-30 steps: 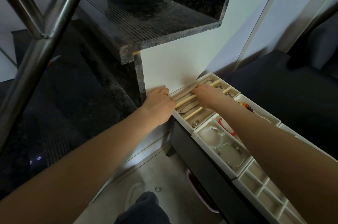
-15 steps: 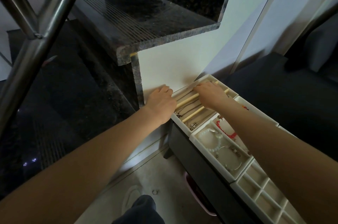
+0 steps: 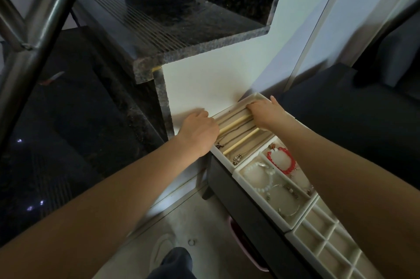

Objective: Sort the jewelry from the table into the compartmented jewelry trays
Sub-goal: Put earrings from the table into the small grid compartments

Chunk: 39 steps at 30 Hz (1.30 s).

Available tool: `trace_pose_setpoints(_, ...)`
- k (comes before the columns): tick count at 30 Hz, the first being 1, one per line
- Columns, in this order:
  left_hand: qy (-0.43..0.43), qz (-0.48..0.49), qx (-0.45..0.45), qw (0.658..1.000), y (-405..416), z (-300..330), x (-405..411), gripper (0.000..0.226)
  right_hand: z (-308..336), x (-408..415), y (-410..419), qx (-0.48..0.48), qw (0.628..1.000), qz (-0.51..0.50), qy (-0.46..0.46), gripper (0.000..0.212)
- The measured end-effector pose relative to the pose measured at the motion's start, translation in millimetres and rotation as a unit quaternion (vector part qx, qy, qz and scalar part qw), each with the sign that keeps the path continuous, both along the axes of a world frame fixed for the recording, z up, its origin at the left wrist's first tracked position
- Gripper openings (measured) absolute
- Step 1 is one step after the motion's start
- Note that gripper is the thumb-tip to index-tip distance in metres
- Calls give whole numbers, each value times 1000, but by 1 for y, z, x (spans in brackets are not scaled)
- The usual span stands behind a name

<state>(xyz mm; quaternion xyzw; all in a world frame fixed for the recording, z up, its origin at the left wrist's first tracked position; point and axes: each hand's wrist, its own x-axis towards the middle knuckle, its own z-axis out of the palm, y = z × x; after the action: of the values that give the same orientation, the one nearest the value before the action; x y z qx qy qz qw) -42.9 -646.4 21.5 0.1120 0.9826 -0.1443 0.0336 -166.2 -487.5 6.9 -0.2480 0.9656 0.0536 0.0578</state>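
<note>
Trays (image 3: 293, 225): white row running from centre to lower right.
Necklace tray (image 3: 229, 158): far end, long slots running left to right between both hands.
Left hand (image 3: 198, 131): curled at its left end, grip hidden.
Right hand (image 3: 265, 113): fingers curled into slots, nearer the chains (image 3: 231, 141); hold unclear.

Stairs: you face dark speckled granite steps (image 3: 181, 28) with grooved treads.
Railing: your upper left shows steel handrail tubes (image 3: 45, 19).
Wall: white wall (image 3: 204, 87) behind.
Floor: below you, a pale slipper (image 3: 162, 250) and small ring (image 3: 191, 242).
</note>
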Motion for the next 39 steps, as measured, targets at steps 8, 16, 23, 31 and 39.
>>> trace_pose_setpoints(8,-7,70,89,994,7,7,3,29,13,42,-1,-116,992,20,49,52)
trace_pose_setpoints(16,11,126,275,953,36,49,29,30,53,113,57,-225,964,-127,-53,43)
trace_pose_setpoints(23,39,49,394,917,117,57,76,31,77,201,145,-264,930,-255,-33,42)
trace_pose_setpoints(31,9,-73,456,887,238,58,115,27,60,296,263,-284,867,-409,17,40)
trace_pose_setpoints(39,-156,-255,365,882,369,29,142,39,26,361,370,-230,841,-490,-1,55)
